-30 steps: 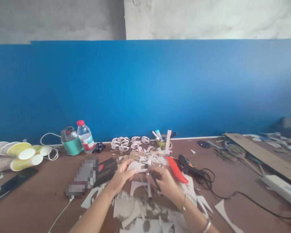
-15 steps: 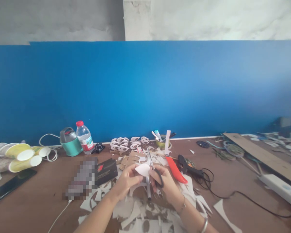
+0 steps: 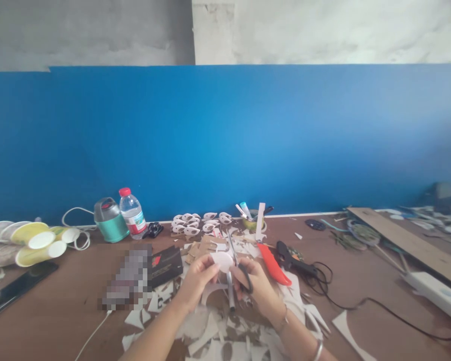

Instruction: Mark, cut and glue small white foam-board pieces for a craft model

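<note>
My left hand [image 3: 198,279] pinches a white, rounded paper piece [image 3: 222,261] by its left side, above a heap of cut scraps. Black-handled scissors [image 3: 245,279] sit in my right hand [image 3: 256,286], their blades pointing away from me and upward beside the paper's right edge. Whether the blades touch the paper, I cannot tell. Below the two hands lies a grey rod-like thing [image 3: 231,296], partly covered. Several white leaf-shaped cutouts with holes [image 3: 191,230] are grouped at the back of the table, beyond my hands.
White paper scraps [image 3: 205,328] cover the table's middle. To the right lie an orange-red curved object [image 3: 273,265], a black corded tool [image 3: 298,261] and a white power strip [image 3: 436,293]. On the left are a water bottle [image 3: 133,213], a dark box [image 3: 166,265] and paper cups [image 3: 33,236].
The white paper piece has turned slightly in my left fingers, showing a rounder outline now. The scissors stay nearly where they were, and the view has shifted a little.
</note>
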`<state>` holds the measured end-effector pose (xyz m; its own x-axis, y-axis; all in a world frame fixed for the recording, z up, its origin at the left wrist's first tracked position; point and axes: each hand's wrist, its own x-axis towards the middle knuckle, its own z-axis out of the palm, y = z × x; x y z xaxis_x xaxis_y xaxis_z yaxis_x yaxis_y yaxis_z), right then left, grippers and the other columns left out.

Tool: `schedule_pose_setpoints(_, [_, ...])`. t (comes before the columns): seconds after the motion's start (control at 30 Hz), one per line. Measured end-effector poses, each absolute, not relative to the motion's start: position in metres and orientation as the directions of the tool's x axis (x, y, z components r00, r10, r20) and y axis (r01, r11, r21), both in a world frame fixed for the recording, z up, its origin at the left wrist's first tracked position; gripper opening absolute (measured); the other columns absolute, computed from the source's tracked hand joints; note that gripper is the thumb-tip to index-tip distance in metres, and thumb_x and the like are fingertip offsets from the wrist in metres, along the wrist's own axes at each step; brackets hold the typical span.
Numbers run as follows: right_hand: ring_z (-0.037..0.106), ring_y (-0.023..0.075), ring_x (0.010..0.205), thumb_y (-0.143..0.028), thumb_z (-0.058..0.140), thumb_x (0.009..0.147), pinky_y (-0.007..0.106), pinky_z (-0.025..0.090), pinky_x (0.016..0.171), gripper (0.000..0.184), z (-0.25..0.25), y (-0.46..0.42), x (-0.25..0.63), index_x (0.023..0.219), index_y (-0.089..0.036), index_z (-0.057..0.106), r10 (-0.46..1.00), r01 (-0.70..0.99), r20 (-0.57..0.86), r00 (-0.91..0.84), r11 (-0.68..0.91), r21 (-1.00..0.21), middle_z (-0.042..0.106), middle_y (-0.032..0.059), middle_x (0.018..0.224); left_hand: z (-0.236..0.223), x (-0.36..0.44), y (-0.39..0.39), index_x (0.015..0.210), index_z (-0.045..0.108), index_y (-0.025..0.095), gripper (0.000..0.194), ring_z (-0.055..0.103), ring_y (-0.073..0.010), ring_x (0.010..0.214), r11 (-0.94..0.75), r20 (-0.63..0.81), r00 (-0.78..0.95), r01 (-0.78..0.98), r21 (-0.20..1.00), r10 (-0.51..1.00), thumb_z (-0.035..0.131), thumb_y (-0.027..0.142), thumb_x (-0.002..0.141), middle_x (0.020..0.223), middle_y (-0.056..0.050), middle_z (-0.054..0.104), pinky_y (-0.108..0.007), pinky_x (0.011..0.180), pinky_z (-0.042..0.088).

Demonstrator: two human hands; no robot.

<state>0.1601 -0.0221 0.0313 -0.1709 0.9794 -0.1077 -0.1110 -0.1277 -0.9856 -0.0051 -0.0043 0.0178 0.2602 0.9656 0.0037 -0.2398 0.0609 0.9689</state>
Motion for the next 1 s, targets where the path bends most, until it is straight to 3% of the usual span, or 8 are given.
schedule_pose_setpoints(0.1, [0.046,0.0064,0.031,-0.048,0.075,0.065,0.016,0.023,0.032,0.038,0.033,-0.024,0.160,0.071,-0.017,0.053,0.956,-0.089,-0.163,-0.243,-0.189,-0.978,0.055,-0.0057,0.043,0.020,-0.005,-0.006,0.080,0.068,0.014,0.026,0.040,-0.0080,0.056,0.075,0.006,0.252,-0.308,0.948,0.968,0.075,0.037,0.071,0.062,0.002,0.055,-0.021,0.056,0.030])
schedule_pose_setpoints(0.2, [0.042,0.0048,0.029,-0.048,0.071,0.068,0.016,0.015,0.029,0.036,0.033,-0.024,0.164,0.072,-0.017,0.053,0.926,-0.170,-0.172,-0.337,-0.239,-0.956,0.054,-0.0063,0.044,0.025,-0.005,-0.009,0.089,0.070,0.014,0.030,0.040,-0.0082,0.058,0.104,0.056,0.347,-0.427,0.898,0.936,0.075,0.037,0.071,0.068,0.000,0.056,-0.021,0.057,0.031])
schedule_pose_setpoints(0.37, [0.037,0.0031,0.029,-0.046,0.069,0.070,0.017,0.016,0.031,0.034,0.033,-0.023,0.168,0.071,-0.015,0.055,0.881,-0.233,-0.137,-0.453,-0.266,-0.936,0.050,-0.0073,0.043,0.027,-0.003,-0.013,0.104,0.069,0.018,0.037,0.043,-0.0066,0.057,0.164,0.074,0.407,-0.520,0.839,0.911,0.078,0.030,0.070,0.081,-0.003,0.060,-0.020,0.054,0.031])
schedule_pose_setpoints(0.47, [0.036,0.0026,0.029,-0.043,0.067,0.073,0.018,0.013,0.032,0.031,0.034,-0.024,0.168,0.071,-0.015,0.055,0.859,-0.230,-0.159,-0.487,-0.302,-0.925,0.049,-0.0077,0.043,0.029,-0.003,-0.015,0.113,0.065,0.021,0.047,0.044,-0.0061,0.054,0.212,0.039,0.432,-0.515,0.831,0.901,0.079,0.032,0.069,0.079,-0.001,0.060,-0.020,0.051,0.029])
schedule_pose_setpoints(0.7, [0.040,0.0030,0.030,-0.049,0.069,0.072,0.017,0.013,0.032,0.037,0.037,-0.027,0.166,0.067,-0.015,0.053,0.844,-0.145,-0.206,-0.496,-0.314,-0.938,0.053,-0.0060,0.045,0.034,-0.005,-0.013,0.086,0.061,0.019,0.035,0.056,-0.0121,0.065,0.184,0.002,0.375,-0.459,0.869,0.927,0.083,0.032,0.063,0.075,0.000,0.062,-0.019,0.054,0.034])
schedule_pose_setpoints(0.77, [0.041,0.0040,0.030,-0.049,0.070,0.071,0.017,0.014,0.032,0.036,0.037,-0.027,0.164,0.074,-0.016,0.056,0.867,-0.088,-0.208,-0.453,-0.276,-0.957,0.054,-0.0061,0.046,0.034,-0.006,-0.011,0.078,0.058,0.018,0.036,0.054,-0.0108,0.061,0.148,-0.001,0.318,-0.438,0.887,0.948,0.084,0.034,0.060,0.072,0.000,0.061,-0.018,0.050,0.031])
schedule_pose_setpoints(0.87, [0.041,0.0065,0.032,-0.046,0.068,0.073,0.018,0.021,0.033,0.031,0.037,-0.027,0.162,0.079,-0.017,0.059,0.930,0.021,-0.161,-0.332,-0.163,-0.986,0.052,-0.0069,0.044,0.032,-0.007,-0.007,0.074,0.057,0.016,0.034,0.038,-0.0037,0.046,0.106,-0.013,0.217,-0.423,0.900,0.976,0.082,0.036,0.063,0.063,0.003,0.057,-0.017,0.044,0.021])
schedule_pose_setpoints(1.0, [0.051,0.0129,0.050,-0.033,0.061,0.077,0.024,0.039,0.048,0.017,0.037,-0.026,0.166,0.082,-0.018,0.067,0.966,0.297,0.112,-0.234,0.181,-0.938,0.063,-0.0003,0.061,0.030,-0.010,-0.002,0.073,0.055,0.015,0.032,0.029,-0.0006,0.042,0.049,0.000,0.110,-0.435,0.899,0.994,0.079,0.035,0.065,0.061,0.005,0.054,-0.017,0.043,0.016])
